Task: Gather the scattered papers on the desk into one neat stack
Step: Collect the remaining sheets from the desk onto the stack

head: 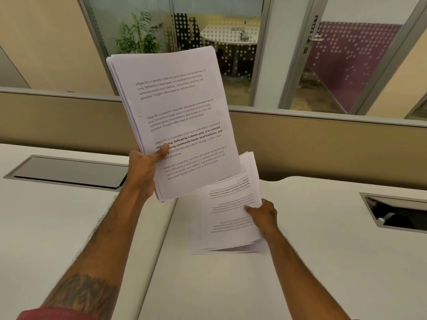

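Note:
My left hand [144, 166] holds a thick stack of printed white papers [178, 112] raised upright above the desk, thumb on the front sheet, the text facing me. Lower and to the right, my right hand [263, 212] grips a second, smaller bundle of printed papers [228, 218] by its right edge. That bundle is fanned out, with its text upside down to me, and is lifted slightly off the white desk [231, 285]. The upper stack's bottom corner overlaps the far part of the lower bundle.
A closed grey cable hatch [69, 170] is set into the desk at left, an open one [397, 213] at right. A beige partition [323, 144] runs along the desk's far edge, with glass walls and a door behind it.

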`<state>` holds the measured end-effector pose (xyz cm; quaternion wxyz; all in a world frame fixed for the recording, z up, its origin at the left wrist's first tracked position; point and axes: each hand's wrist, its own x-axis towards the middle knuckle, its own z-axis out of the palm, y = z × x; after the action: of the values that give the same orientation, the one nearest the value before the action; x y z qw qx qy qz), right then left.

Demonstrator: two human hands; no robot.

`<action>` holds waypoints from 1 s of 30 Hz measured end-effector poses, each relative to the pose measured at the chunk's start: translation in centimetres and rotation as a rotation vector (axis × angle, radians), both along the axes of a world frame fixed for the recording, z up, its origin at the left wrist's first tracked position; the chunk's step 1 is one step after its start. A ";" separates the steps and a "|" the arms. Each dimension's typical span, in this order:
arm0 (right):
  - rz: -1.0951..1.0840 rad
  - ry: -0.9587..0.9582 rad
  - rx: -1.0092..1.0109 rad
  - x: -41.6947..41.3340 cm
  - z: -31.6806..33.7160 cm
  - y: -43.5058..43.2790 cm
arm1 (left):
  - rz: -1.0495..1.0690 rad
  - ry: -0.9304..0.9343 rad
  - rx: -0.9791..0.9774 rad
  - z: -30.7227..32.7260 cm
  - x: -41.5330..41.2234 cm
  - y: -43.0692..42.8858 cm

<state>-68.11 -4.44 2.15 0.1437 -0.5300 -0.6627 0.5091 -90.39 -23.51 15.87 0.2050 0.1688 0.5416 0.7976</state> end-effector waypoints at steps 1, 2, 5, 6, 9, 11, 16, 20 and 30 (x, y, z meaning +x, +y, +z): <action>0.021 -0.003 -0.010 -0.3 -0.2 -0.3 | 0.003 0.002 0.002 0.0 0.0 0.0; 0.038 -0.023 -0.015 -0.6 -0.6 -0.8 | 0.007 0.003 0.003 0.0 0.0 0.0; 0.102 -0.333 0.063 -2.0 -1.9 -2.4 | 0.011 0.006 0.002 0.1 0.0 -0.1; 0.123 -0.494 0.117 -2.5 -2.2 -3.1 | 0.011 0.006 0.001 0.1 0.0 -0.1; 0.132 -0.668 0.206 -4.1 -2.5 -5.1 | 0.023 -0.001 -0.015 0.0 -0.4 -0.2; 0.109 -0.593 0.167 -5.2 -2.8 -5.8 | 0.035 0.002 -0.028 -0.3 -0.6 -0.2; 0.008 -0.317 -0.145 -5.9 -2.9 -4.7 | 0.026 0.007 -0.048 -0.7 -0.5 -0.5; -0.016 -0.031 -0.204 -3.4 -2.7 -3.1 | 0.009 0.027 -0.064 -0.6 0.0 -1.3; -0.077 0.431 -0.144 10.5 5.3 0.1 | -0.046 0.114 -0.152 2.5 5.3 -4.7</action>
<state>-57.61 -4.38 7.49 0.2630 -0.4426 -0.5580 0.6509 -85.11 -28.19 18.36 0.2042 0.2101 0.6073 0.7384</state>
